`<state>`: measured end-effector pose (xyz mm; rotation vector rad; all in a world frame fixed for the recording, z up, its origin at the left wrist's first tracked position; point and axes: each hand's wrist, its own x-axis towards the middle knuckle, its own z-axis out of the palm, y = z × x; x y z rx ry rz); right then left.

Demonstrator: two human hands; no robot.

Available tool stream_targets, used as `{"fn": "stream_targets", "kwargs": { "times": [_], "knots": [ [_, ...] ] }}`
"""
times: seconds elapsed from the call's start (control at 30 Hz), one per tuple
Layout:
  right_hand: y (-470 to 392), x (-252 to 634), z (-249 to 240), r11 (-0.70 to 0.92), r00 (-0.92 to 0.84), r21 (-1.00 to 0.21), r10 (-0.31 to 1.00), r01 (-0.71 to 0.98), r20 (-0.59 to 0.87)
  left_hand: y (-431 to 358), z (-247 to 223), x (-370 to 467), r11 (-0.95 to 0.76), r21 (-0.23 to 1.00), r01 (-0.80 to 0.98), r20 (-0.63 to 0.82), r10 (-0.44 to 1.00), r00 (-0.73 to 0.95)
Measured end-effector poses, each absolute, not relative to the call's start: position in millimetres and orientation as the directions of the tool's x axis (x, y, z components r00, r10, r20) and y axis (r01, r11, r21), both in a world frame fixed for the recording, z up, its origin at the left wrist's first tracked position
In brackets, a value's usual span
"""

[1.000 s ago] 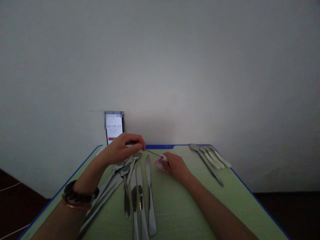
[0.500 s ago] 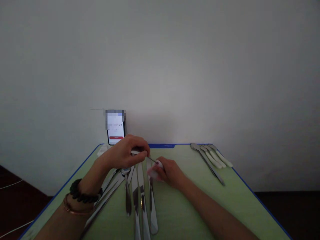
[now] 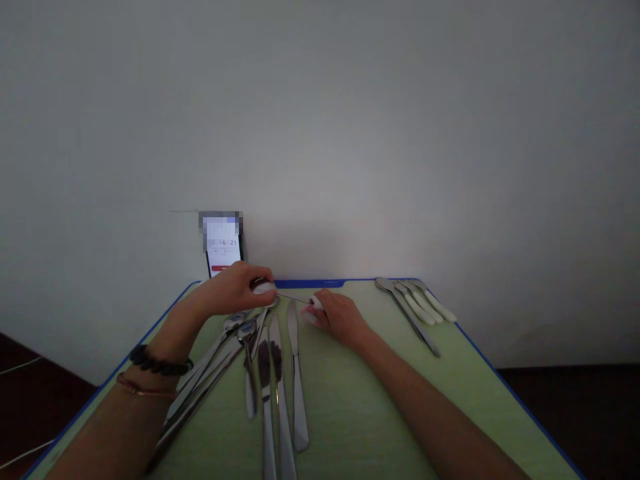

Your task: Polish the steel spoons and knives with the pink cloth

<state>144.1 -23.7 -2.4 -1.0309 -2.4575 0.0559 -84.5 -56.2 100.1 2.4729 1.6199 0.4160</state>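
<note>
My left hand [image 3: 235, 290] has its grip closed on one end of a thin utensil [image 3: 293, 297], where a pale rounded part shows between the fingers. My right hand [image 3: 340, 317] has its grip closed around the other end, which looks white, together with a pink cloth [image 3: 311, 317]. The thin metal shaft goes across the space between my two hands, over the far part of the green table [image 3: 360, 400]. What kind of utensil it is, I cannot tell, because my fingers cover both ends.

Below and near my left hand, several metal spoons [image 3: 247, 331] lie close together, and some cross each other. The long handles beside them are partly hidden by my left forearm. To the right of these spoons, three metal knives [image 3: 300, 413] lie side by side, with the blades pointing to the far edge.

Well apart, on the right side of the table, there is a long-handled metal spoon [image 3: 387, 284], and next to it a group of utensils with white handles [image 3: 424, 312]. A phone [image 3: 223, 247] stands upright at the wall [image 3: 320, 133], with its screen lit, and my left hand is in front of its lower corner.
</note>
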Motion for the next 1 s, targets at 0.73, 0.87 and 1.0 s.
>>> {"fn": "stream_targets", "kwargs": {
  "times": [0.73,0.87,1.0],
  "knots": [
    [-32,139,-8,0.758,-0.662,-0.192,0.643,0.624,0.386,-60,59,-31,-0.618,0.034,0.786,0.216,0.772,0.598],
    [-28,142,-5,0.737,-0.645,-0.210,0.668,0.642,0.372,-56,66,-47,-0.598,0.045,0.800,0.290,0.774,0.562],
    [-25,144,-1,0.712,-0.622,-0.235,0.696,0.661,0.360,-56,76,-62,-0.543,0.105,0.833,0.331,0.809,0.486]
  ]
}}
